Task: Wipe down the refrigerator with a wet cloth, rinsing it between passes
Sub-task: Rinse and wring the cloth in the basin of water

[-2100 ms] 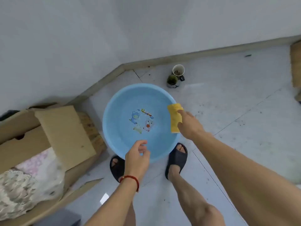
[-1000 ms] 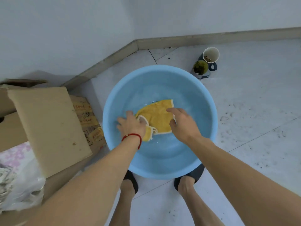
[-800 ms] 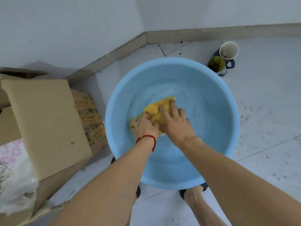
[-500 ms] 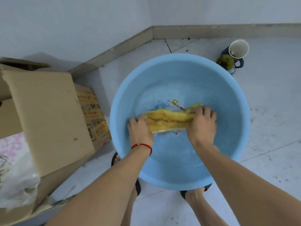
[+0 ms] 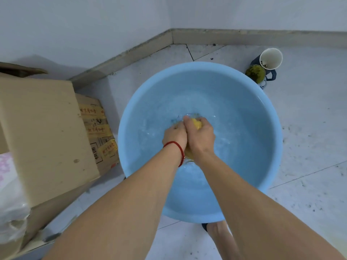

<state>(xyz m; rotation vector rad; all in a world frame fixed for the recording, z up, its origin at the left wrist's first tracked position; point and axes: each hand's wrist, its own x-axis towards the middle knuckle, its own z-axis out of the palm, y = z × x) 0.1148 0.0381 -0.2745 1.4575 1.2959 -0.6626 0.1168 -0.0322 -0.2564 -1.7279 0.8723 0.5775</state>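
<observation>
A round light-blue basin (image 5: 135,117) with water in it stands on the floor below me. Both my hands are pressed together over its middle, squeezing a yellow cloth (image 5: 197,123) bunched between them. My left hand (image 5: 174,135), with a red string on the wrist, is shut on the cloth's left side. My right hand (image 5: 201,137) is shut on it from the right and above. Only small bits of yellow show, at the fingertips and under the wrists. The refrigerator is out of view.
An open cardboard box (image 5: 41,132) with a plastic bag (image 5: 11,203) in it stands close to the basin's left. Two cups (image 5: 266,62) sit on the floor at the basin's far right. A wall corner with baseboard (image 5: 131,53) runs behind. My sandalled foot (image 5: 216,228) is under the basin's near rim.
The cloth was carried to the basin, spread in the water, then stretched between both hands. Now my hands have come together and bunched it into a tight wad.
</observation>
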